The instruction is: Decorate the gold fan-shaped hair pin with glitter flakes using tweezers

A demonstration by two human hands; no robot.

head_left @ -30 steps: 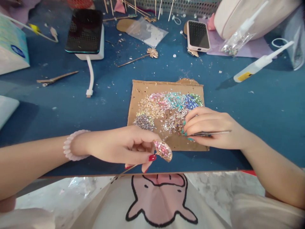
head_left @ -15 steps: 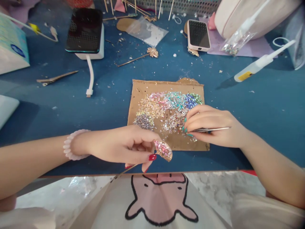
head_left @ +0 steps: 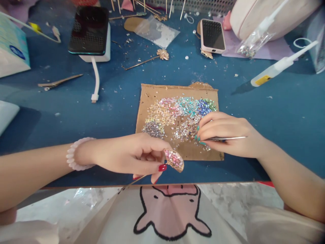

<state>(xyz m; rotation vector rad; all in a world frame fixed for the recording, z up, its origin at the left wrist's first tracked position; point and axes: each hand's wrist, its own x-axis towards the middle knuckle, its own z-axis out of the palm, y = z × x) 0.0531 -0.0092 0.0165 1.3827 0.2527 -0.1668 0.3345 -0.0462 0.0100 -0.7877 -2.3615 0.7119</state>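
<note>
My left hand point(head_left: 129, 156) is closed round a gold hairpin with a fan-shaped head point(head_left: 174, 160) partly covered in small coloured stones; it hovers at the table's near edge. My right hand point(head_left: 224, 134) pinches thin metal tweezers point(head_left: 225, 138), their tip down among the loose stones. The stones point(head_left: 177, 113) lie in colour-sorted heaps on a brown cardboard sheet point(head_left: 152, 96) in the middle of the blue table point(head_left: 76, 112).
Two phones point(head_left: 88, 29) point(head_left: 212, 35) lie at the back, one on a white charger with a cable. A glue bottle point(head_left: 276, 69), bags of stones point(head_left: 250, 42), another gold hairpin point(head_left: 152, 58), a hair clip point(head_left: 59, 82) and a box point(head_left: 12, 54) lie around.
My right hand shifted slightly up over the stones with the tweezers. The left hand and the hairpin stayed put.
</note>
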